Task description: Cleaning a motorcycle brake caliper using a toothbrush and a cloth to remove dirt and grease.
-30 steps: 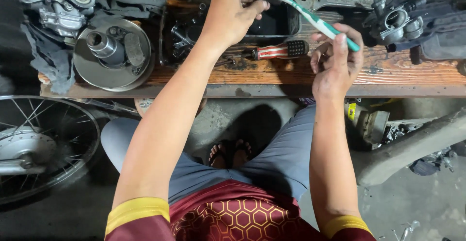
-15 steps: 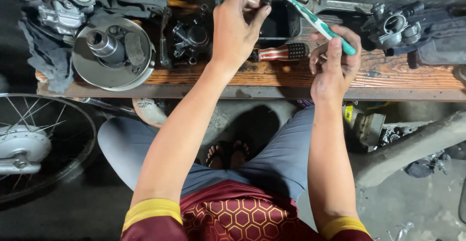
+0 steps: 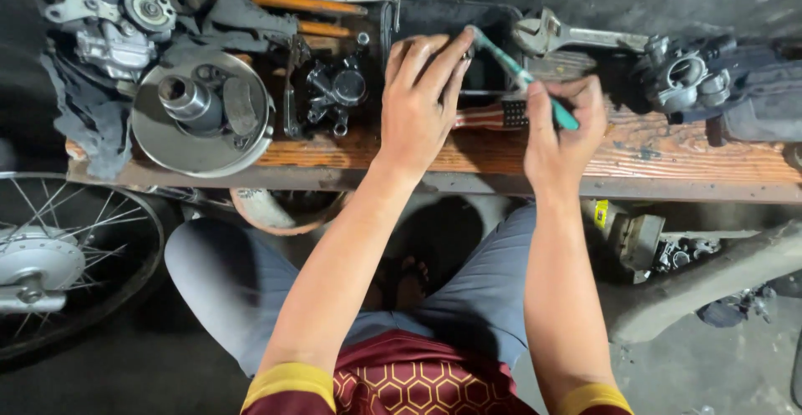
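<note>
My right hand point(image 3: 558, 135) grips a teal toothbrush point(image 3: 520, 72) by its handle, the head angled up and left into a black tray point(image 3: 434, 18) on the wooden bench point(image 3: 668, 160). Fingers together, my left hand point(image 3: 420, 101) reaches over the tray's near edge, its fingertips touching the toothbrush head; whether it holds a small part is hidden. A second brush with a red and white handle point(image 3: 493, 117) lies on the bench between my hands.
Engine parts crowd the bench: a round metal clutch plate point(image 3: 203, 114), a carburettor body point(image 3: 334, 89), an adjustable wrench point(image 3: 576, 37), orange-handled tools point(image 3: 305, 4), another carburettor point(image 3: 689, 72). A spoked wheel point(image 3: 58, 256) stands at the lower left. My knees sit under the bench.
Both hands have dropped toward the bench. The toothbrush, held higher above the tray before, now points down into it, and my left hand has come down onto the tray edge.
</note>
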